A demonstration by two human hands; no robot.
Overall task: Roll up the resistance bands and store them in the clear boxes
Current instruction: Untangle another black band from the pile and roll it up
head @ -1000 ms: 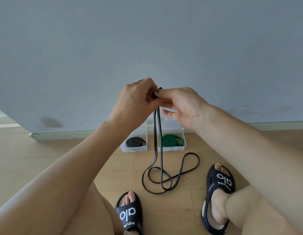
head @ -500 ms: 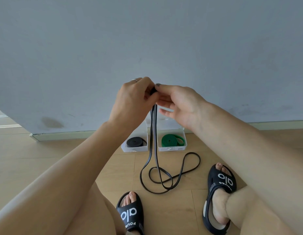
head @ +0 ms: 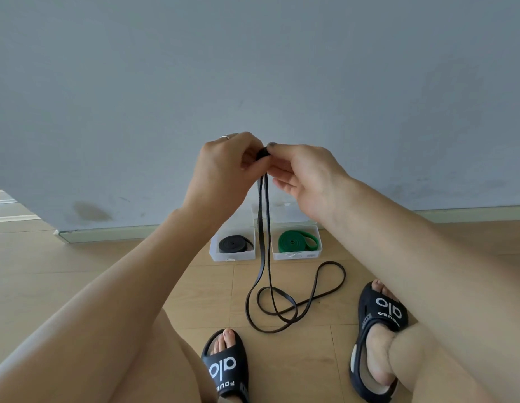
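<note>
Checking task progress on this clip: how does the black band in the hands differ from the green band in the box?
The black band in the hands is thin and mostly unrolled, with only a small coil started between the left hand and right hand; its slack loops on the floor. The green band is wider, rolled into a coil and lying in the right clear box, with its outer end loose. Both are flat loop bands.

White "alo" across the strap of the near black slide sandal (head: 226, 366), white "alo" on the right black slide sandal (head: 382, 312), smaller lettering beneath each too blurred to read
</note>
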